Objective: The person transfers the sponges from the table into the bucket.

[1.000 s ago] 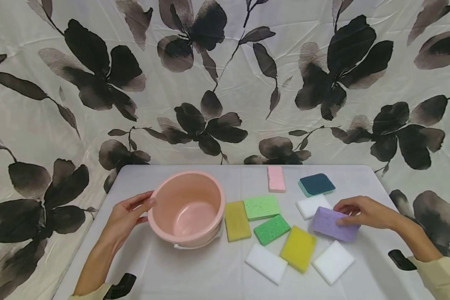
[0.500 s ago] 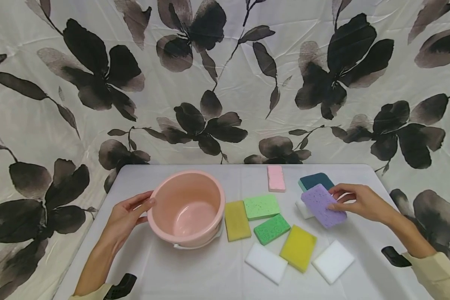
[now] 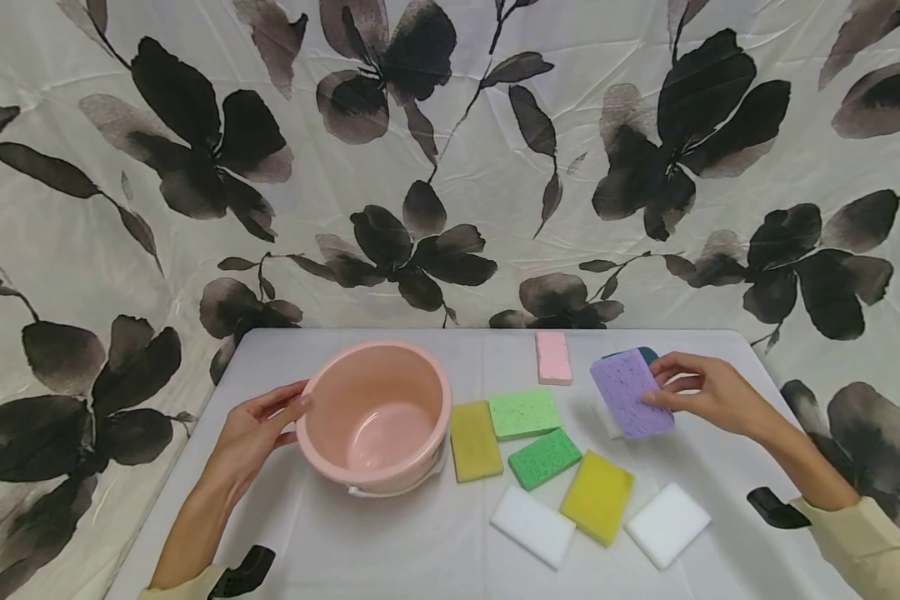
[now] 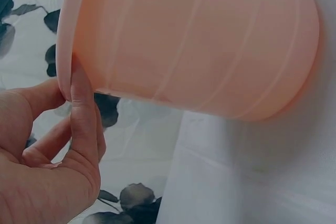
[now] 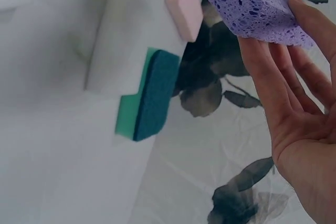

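The right hand (image 3: 708,392) pinches a purple sponge (image 3: 630,393) and holds it lifted, well to the right of the pink bowl (image 3: 375,417). The left hand (image 3: 258,421) rests against the bowl's left rim with relaxed fingers, the thumb on the rim.

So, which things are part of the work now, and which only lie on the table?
In use:
- purple porous sponge, held up off the table by the right hand
- round pink plastic tub, rim touched by the left hand

Lying about:
- pale pink sponge
- two green sponges
- teal sponge
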Motion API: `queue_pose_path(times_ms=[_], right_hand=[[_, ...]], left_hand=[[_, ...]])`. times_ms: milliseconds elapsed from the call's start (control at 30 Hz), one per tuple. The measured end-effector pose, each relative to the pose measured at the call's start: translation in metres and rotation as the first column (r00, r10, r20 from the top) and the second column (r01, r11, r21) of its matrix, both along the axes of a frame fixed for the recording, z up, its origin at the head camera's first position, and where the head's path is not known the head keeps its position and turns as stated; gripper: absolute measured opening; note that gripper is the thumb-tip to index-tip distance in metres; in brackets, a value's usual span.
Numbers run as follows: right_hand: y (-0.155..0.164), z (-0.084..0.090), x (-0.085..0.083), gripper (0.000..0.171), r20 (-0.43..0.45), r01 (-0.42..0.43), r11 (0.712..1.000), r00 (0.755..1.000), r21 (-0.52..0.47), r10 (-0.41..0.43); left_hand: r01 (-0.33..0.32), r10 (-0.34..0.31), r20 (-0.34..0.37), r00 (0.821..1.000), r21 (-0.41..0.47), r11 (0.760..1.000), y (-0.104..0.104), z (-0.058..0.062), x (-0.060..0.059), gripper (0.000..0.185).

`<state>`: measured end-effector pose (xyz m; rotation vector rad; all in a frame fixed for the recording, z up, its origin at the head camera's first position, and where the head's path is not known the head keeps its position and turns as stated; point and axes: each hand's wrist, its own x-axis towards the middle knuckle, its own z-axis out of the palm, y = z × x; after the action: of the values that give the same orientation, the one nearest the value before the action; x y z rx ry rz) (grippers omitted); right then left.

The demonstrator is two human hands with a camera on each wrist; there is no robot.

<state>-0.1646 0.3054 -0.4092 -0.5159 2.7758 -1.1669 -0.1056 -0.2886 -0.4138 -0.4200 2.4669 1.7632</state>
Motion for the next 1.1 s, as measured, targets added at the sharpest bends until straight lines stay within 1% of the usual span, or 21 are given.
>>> queue_pose_path(times_ms=[167,333,600,800,933,1100], right_hand=[[-0.008,0.005,0.001,0.041,0.028,0.023,0.998,0.999,-0.058,-0.021],[-0.016,0.009,-0.002,0.043,0.066,0.048,0.993,0.997,-0.104,-0.041],[-0.032,0.017,-0.006,0.044,0.129,0.061,0.979,0.991,-0.196,-0.036],[-0.045,0.025,-0.007,0.046,0.166,0.084,0.969,0.985,-0.233,-0.046],[-0.054,0.031,-0.007,0.051,0.174,0.096,0.966,0.983,-0.241,-0.055],[-0.067,0.039,-0.01,0.051,0.204,0.101,0.953,0.978,-0.285,-0.043]], left_hand=[[0.0,0.0,-0.001,1.0,0.003,1.0,0.0,0.0,0.0,0.068],[0.004,-0.004,-0.009,1.0,-0.001,1.0,0.002,0.0,0.0,0.067],[-0.004,0.004,-0.004,1.0,0.003,1.0,0.002,0.0,0.001,0.066],[-0.008,0.008,0.001,1.0,-0.004,1.0,0.002,0.0,0.001,0.068],[-0.004,0.004,0.001,1.0,-0.01,1.0,0.002,0.0,0.002,0.068],[0.0,0.0,-0.005,1.0,-0.013,1.0,0.001,0.0,0.002,0.067]])
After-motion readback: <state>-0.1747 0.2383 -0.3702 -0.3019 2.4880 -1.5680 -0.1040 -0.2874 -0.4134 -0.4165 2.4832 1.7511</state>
